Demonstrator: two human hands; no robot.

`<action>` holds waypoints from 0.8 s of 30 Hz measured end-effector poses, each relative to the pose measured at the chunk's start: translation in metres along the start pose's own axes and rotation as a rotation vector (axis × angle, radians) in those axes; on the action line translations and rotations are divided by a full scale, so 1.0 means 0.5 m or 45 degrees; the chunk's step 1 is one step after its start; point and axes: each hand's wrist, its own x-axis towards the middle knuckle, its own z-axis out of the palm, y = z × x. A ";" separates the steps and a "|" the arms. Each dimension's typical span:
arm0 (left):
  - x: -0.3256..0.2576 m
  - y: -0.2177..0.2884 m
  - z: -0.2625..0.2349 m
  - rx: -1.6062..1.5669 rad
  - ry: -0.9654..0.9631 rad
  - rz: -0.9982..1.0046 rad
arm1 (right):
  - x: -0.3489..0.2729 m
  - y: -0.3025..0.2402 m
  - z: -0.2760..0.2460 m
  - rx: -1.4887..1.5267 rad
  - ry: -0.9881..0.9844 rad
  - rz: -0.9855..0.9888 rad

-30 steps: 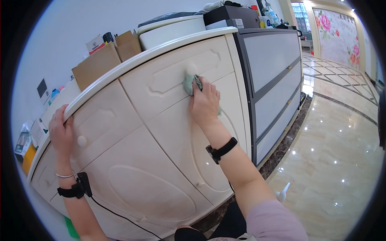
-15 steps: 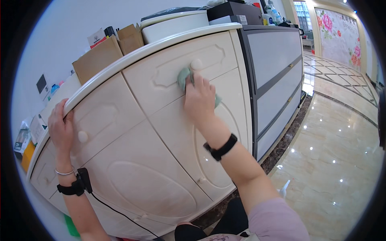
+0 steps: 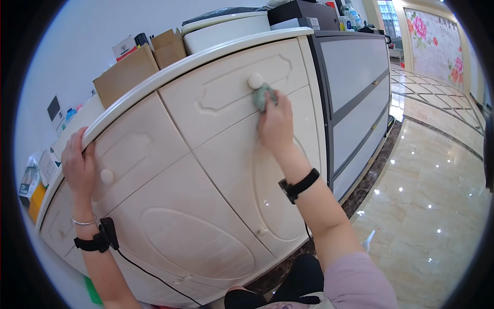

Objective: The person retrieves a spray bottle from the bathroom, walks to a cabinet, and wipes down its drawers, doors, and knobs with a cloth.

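- Right hand: closed on a crumpled, pale-green fabric cloth, shifted from the knob's lower left to its lower right; wiping contact now on another patch.
- Right arm: extended forward, elbow slightly bent.
- Left hand: hooked over the glossy white cabinet top's rounded edge; grip, cannot tell.
- Beside cloth: round, cream-white knob on cream, relief-moulded drawer front.

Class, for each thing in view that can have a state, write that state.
Cream panelled drawers with round knobs, shut.
Cream doors with oval mouldings, shut.
Grey-framed cabinet with pale rectangular fronts, shut.
Green fabric cloth, crumpled.
Bare right hand, closed on the cloth.
Bare left hand, resting on the cream countertop's edge.
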 end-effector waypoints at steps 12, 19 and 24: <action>-0.001 -0.005 -0.010 -0.027 0.012 0.051 | 0.099 0.024 0.013 0.752 -0.160 0.422; 0.002 0.005 0.009 -0.025 -0.088 -0.044 | 0.135 0.098 0.004 0.013 0.380 0.145; -0.002 0.008 0.003 0.001 -0.051 -0.022 | 0.002 0.002 0.011 -0.086 0.107 -0.171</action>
